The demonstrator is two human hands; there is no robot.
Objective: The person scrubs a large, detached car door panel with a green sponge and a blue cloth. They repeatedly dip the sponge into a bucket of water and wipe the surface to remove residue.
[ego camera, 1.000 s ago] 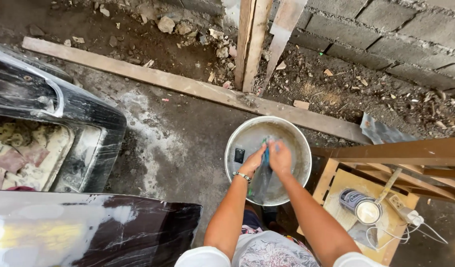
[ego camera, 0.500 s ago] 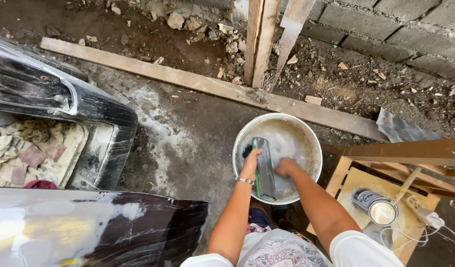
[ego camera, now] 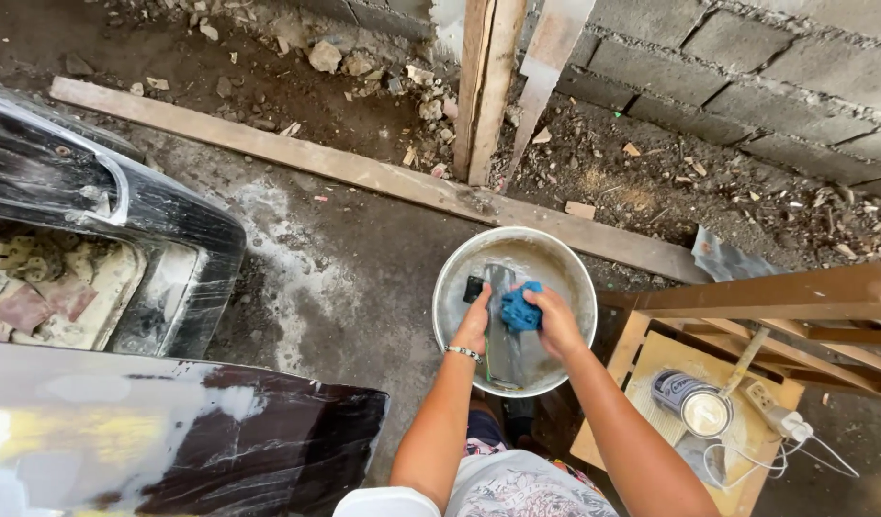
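1. The fingers of the right hand (ego camera: 555,321) are curled together around a blue cloth (ego camera: 520,310), pressing it onto a long grey strip (ego camera: 503,325) that lies in a round metal basin (ego camera: 450,287).
2. The left hand (ego camera: 477,321) has its fingers wrapped on the strip's left edge, holding it; a thin bracelet (ego camera: 464,353) circles that wrist.
3. The strip runs from about 12 o'clock to 6 o'clock across the basin, with murky water around it. The cloth sits near the basin's centre, touching the strip.
4. A small dark piece (ego camera: 473,287) lies in the basin at about 10 o'clock from the cloth.
5. At 3 to 4 o'clock from the basin stands a wooden frame (ego camera: 776,292), with an open tin can (ego camera: 694,402) and a white cord with plug (ego camera: 795,431) on the board (ego camera: 651,364) below it.
6. A long plank (ego camera: 268,148) lies on the ground at 11 o'clock, and upright timbers (ego camera: 488,86) lean at 12 o'clock against a block wall (ego camera: 766,86).
7. A dark, glossy car body panel (ego camera: 163,215) lies at 9 o'clock, well apart from the basin.
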